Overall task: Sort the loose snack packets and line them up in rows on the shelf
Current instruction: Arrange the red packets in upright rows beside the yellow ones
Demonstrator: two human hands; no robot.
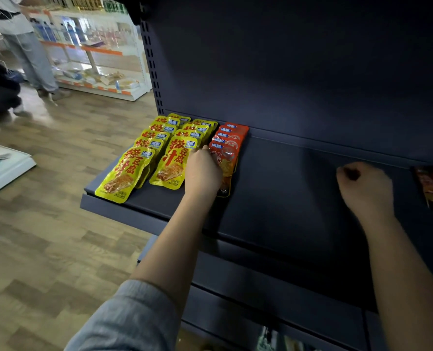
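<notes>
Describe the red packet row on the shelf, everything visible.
The row of glossy red plastic snack packets lies overlapped front to back on the dark blue metal shelf, right of two yellow packet rows. White-blue logo patches show on each top. The left hand covers the front packet's left edge.

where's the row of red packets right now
In the head view, the red packets sit left of centre on the shelf, right beside the yellow packets, under the left hand.
</notes>
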